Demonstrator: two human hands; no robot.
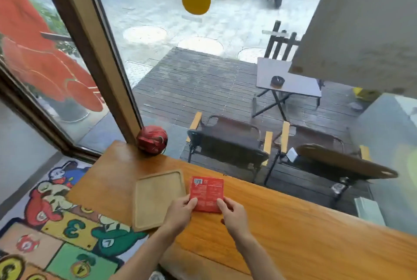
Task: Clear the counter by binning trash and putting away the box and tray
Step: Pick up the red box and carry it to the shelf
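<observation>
Red box (207, 194), flat on the wooden counter (293, 223) just right of the tray (158, 198); probably light, thin card that dents easily. Left hand (180, 212) and right hand (232, 214) pinch its near corners, a sound hold.

I hold a flat red box (207, 194) by its near edge, printed side up. An empty wooden tray (158, 198) lies on the tabletop (293, 234) just left of it.
</observation>
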